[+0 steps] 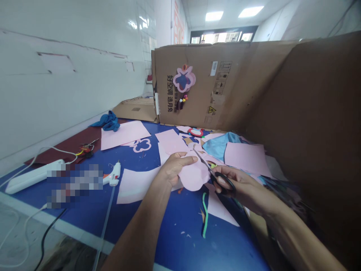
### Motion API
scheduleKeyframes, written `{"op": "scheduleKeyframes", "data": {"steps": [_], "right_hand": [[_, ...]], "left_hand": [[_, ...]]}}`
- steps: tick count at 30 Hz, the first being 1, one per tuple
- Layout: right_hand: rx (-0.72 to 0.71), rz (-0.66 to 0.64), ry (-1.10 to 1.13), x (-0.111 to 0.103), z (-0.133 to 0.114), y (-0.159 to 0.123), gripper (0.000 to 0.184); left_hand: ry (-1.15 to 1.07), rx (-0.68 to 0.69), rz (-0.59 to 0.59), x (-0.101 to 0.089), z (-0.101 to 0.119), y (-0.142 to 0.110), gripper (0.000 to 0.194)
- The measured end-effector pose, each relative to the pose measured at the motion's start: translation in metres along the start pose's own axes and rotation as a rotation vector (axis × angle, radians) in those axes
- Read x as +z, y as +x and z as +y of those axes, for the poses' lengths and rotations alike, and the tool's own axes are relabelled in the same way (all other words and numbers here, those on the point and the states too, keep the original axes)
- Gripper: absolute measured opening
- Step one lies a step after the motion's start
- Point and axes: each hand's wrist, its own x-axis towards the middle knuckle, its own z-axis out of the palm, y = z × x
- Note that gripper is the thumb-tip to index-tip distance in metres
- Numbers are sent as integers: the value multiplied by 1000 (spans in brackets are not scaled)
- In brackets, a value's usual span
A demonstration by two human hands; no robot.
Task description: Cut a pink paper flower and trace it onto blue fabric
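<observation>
Fingers (pixel 188 160) of the person's left hand (pixel 173 171) were held together, gripping a scalloped pink craft-sheet cutout (pixel 193 176) just above a blue tabletop (pixel 180 241). Fingers of the right hand (pixel 242 186) were curled through the loops of black-handled steel scissors (pixel 203 162), whose blades met the cutout's upper edge; whether the blades stood open or closed could not be told. The cutout lay between the two hands, over loose pink sheets (pixel 246 158) and a pale blue piece of fabric or paper (pixel 218 146). A curled green strip (pixel 204 214) lay near the right forearm. To the left sat a white hot glue gun (pixel 113 175) with a long clear glue stick (pixel 105 214), beside a white power strip (pixel 32 177). A crumpled blue cloth (pixel 108 122) rested farther back. A pink flower-shaped craft piece (pixel 184 79) hung on an upright brown cardboard sheet (pixel 197 105) beyond the table.
</observation>
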Motion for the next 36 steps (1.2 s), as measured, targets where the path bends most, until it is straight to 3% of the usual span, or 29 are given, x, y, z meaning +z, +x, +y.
{"op": "scheduleKeyframes", "data": {"steps": [8, 21, 36], "right_hand": [[2, 18, -47, 0, -6, -2, 33], [43, -4, -142, -3, -8, -7, 40], [15, -2, -126, -2, -8, -6, 34]], "left_hand": [[-13, 11, -31, -3, -2, 3, 28], [6, -20, 26, 1, -5, 1, 35], [4, -35, -6, 8, -5, -3, 22]]}}
